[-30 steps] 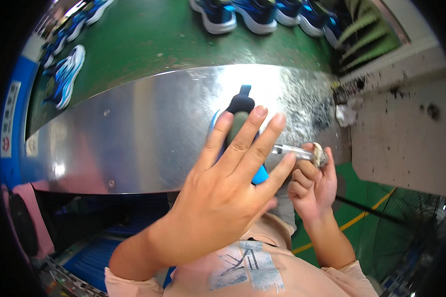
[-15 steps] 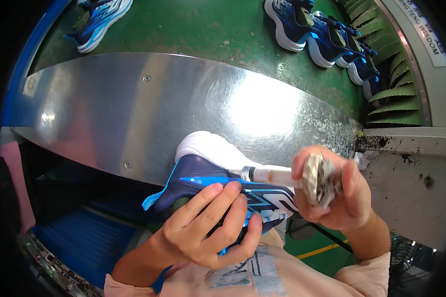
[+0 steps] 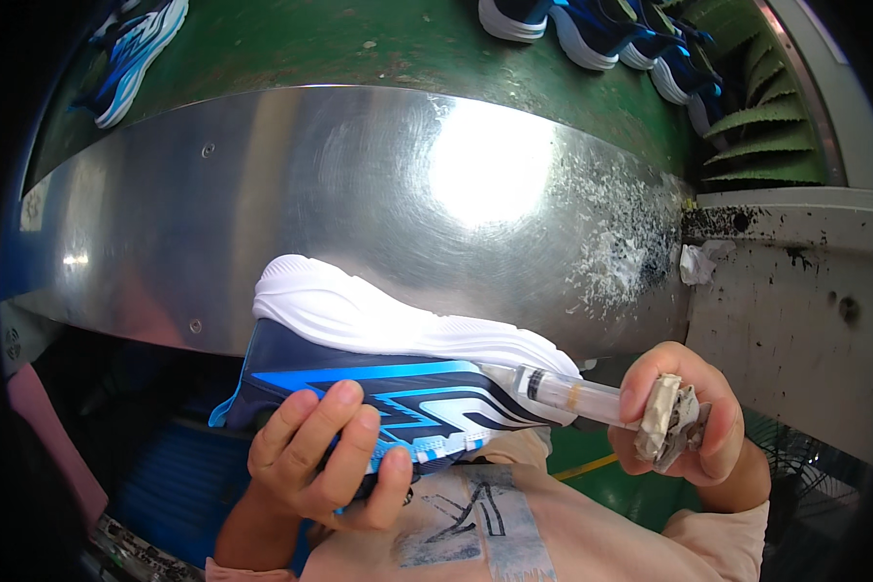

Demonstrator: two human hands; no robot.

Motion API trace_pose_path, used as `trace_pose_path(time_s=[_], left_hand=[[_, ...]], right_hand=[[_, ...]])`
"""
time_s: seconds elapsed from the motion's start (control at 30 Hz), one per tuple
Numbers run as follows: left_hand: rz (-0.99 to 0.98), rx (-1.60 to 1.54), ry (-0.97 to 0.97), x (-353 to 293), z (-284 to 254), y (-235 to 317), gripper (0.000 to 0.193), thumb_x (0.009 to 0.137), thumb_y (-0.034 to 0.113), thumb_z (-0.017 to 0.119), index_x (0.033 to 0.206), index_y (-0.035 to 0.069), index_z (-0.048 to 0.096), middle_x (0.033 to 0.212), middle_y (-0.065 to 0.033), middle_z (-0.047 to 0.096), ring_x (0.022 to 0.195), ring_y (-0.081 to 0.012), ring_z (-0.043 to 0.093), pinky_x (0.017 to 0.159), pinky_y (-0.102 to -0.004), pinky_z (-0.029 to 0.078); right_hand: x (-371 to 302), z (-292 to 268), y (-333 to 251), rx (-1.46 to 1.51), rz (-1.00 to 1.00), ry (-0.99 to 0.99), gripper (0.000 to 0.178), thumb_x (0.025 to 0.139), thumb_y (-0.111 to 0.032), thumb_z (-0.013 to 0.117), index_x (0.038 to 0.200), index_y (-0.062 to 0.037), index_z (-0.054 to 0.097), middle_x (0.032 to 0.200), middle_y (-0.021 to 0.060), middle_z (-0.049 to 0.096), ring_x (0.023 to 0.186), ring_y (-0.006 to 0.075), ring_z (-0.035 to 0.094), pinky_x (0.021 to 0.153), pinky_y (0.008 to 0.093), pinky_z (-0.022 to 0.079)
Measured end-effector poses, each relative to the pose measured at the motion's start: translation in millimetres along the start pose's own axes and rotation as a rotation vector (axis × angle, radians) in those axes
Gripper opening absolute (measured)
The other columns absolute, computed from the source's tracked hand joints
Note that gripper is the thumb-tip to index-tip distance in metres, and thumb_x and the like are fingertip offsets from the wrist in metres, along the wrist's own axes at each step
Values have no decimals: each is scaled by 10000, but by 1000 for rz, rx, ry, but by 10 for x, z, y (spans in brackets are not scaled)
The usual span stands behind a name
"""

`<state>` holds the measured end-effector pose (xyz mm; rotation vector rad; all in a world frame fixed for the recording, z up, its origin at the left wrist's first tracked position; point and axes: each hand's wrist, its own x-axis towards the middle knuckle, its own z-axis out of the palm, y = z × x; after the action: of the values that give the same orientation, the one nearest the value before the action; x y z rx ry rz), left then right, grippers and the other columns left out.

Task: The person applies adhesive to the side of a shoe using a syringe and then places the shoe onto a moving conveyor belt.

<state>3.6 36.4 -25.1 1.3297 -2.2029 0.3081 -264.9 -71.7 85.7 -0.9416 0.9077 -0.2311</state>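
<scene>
A navy sneaker (image 3: pixel 291 354) with bright blue trim and a white sole lies on its side in front of me, sole facing away and toe to the right. My left hand (image 3: pixel 335 456) grips it around the upper, with the thumb hidden. A clear syringe (image 3: pixel 574 396) is in my right hand (image 3: pixel 713 393), fingers closed around its rear end, where a lumpy, dirty whitish wad is wrapped. Its tip meets the seam between upper and sole near the forefoot, though exact contact is hard to tell.
A metal ledge (image 3: pixel 359 175) runs across in front of me, worn and flecked white at right. Beyond lies a green belt (image 3: pixel 339 48) with one sneaker (image 3: pixel 131 68) at left and several more (image 3: pixel 592 29) at right, beside green strip flaps (image 3: pixel 766 160). Crumpled white paper (image 3: pixel 703 260) sits at right.
The sneaker and my left hand have shifted left in view. The syringe tip has moved from the midsole seam toward the toe, with my right hand lower and slightly right. The background has shifted up.
</scene>
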Motion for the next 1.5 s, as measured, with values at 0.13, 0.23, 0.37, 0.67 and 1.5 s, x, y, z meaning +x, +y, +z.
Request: trace_pose_path(time_s=[0.13, 0.23, 0.37, 0.67, 1.5], left_hand=[[-2, -3, -9, -32, 10, 18, 319, 849, 210, 659, 1081, 217, 441, 1061, -34, 538, 1029, -230, 605, 951, -399, 452], [12, 40, 21, -2, 1, 35, 320, 837, 177, 671, 1052, 198, 434, 1060, -53, 544, 1009, -255, 618, 930, -404, 471], [8, 27, 3, 60, -1, 14, 318, 822, 136, 669, 1039, 153, 437, 1067, -96, 556, 971, -312, 637, 854, -462, 509], [90, -29, -89, 316, -74, -21, 507, 777, 271, 736, 1134, 66, 440, 1135, -176, 560, 1019, -387, 599, 889, -509, 493], [-2, -155, -223, 990, 39, -59, 600, 568, 211, 854, 1071, 21, 588, 1064, -183, 623, 945, -370, 625, 831, -426, 503]], right_hand=[[-216, -54, 195, 96, -88, 71, 844, 770, -717, 461, 1126, 48, 477, 853, 63, 556, 707, 85, 546, 561, 202, 415], [-369, -85, 382, 192, -164, 92, 822, 782, -703, 473, 1127, 43, 462, 812, 60, 551, 689, 96, 537, 562, 215, 416], [-435, -128, 731, 404, -284, 91, 799, 799, -667, 510, 1168, 37, 426, 807, 58, 551, 692, 108, 522, 587, 231, 405], [-453, -152, 1131, 576, -444, 118, 794, 822, -689, 454, 1187, 14, 413, 708, 47, 512, 581, 69, 414, 507, 202, 300], [-377, -12, 1276, 172, -687, 280, 673, 878, -506, 566, 1199, 71, 440, 949, 105, 606, 823, 139, 586, 721, 254, 473]])
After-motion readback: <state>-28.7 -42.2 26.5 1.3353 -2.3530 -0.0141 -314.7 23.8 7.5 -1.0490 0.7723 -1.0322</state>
